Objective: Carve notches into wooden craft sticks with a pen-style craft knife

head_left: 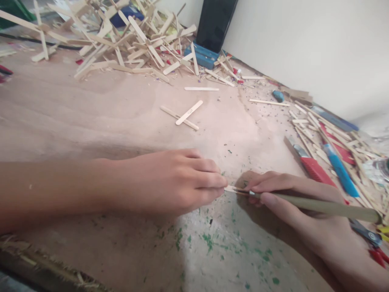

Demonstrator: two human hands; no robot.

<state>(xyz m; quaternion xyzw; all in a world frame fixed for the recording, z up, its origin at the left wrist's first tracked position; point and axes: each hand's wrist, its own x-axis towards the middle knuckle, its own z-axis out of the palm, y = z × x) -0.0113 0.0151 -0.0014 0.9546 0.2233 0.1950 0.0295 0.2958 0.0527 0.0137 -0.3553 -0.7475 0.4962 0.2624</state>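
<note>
In the head view, the stick lies low over the table, between the two hands, one end jutting just past the left hand's fingertips. The fingers of the left hand are together, bent down and closed on it, hiding most of its length. The right hand has thumb and fingers clamped around the tool, whose dark, narrow tip meets the stick's exposed end. The stick is pale, flat and slim; its finer detail is blurred. Tabletop stretches ahead of the left hand to two crossed sticks, with the pile beyond. The right side is tighter: a red cutter and a blue cutter lie near the right hand. The table's rough edge runs at lower left.
</note>
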